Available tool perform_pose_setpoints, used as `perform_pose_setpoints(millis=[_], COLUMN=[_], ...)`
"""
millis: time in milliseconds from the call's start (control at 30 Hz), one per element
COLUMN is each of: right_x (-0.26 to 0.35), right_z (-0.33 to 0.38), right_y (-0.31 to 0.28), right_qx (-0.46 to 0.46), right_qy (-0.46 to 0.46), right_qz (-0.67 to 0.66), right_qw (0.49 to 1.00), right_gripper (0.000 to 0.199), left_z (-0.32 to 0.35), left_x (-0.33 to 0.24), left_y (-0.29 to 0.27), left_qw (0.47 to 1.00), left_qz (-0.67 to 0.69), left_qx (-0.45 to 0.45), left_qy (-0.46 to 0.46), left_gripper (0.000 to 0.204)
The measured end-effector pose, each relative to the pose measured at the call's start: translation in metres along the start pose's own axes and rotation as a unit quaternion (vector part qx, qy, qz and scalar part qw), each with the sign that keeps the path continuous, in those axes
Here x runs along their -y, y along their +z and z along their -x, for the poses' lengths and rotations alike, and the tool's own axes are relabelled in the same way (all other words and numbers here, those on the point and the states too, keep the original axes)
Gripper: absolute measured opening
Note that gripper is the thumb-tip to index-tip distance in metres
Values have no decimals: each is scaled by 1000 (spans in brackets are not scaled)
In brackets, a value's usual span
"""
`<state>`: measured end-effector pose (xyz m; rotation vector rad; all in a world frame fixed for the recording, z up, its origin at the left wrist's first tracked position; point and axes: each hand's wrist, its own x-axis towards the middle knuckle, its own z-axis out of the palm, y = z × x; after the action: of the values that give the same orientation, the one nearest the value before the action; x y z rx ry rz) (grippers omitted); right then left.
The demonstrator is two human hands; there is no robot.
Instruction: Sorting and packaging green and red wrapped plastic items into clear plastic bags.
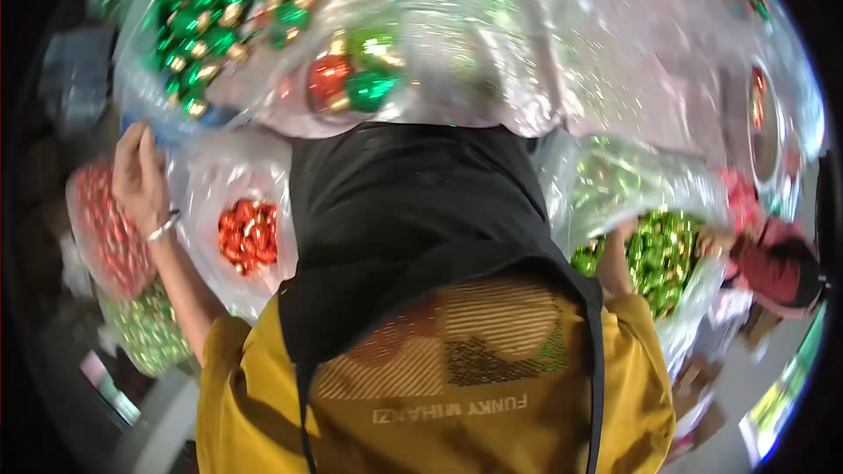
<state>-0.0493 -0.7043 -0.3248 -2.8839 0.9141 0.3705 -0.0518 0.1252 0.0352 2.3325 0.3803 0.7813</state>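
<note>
My left hand point(140, 177), with a bracelet at the wrist, is raised at the left beside the bags. Its fingers are bent and pressed together; whether something small is between them I cannot make out. My right hand point(623, 235) reaches into a clear plastic bag of shiny light-green baubles point(660, 259), its fingers hidden by the plastic. In front of me, on the plastic-covered table, lies a cluster of red, green and light-green baubles point(353, 79) with gold caps. Neither hand touches it.
A heap of dark-green and gold baubles point(224, 13) fills the far left. Left of me are an open bag of red pieces point(248, 235), a full red bag point(107, 233) and a light-green bag point(147, 329). Another person point(777, 263) in red is at the right.
</note>
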Motion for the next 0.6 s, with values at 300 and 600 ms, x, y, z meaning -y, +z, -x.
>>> perform_pose_setpoints(millis=[300,600], right_x=[-23,220], right_z=[61,110], right_y=[-85,-296], right_qx=[131,309], right_qy=[128,-162], right_qz=[-478,-781], right_qw=[859,519], right_gripper=[32,41], left_z=[198,299], left_x=[205,274], left_y=[-71,40], left_qw=[931,822], left_qz=[-38,-236], left_qx=[-200,-18], left_qy=[-304,-518], left_gripper=[13,23])
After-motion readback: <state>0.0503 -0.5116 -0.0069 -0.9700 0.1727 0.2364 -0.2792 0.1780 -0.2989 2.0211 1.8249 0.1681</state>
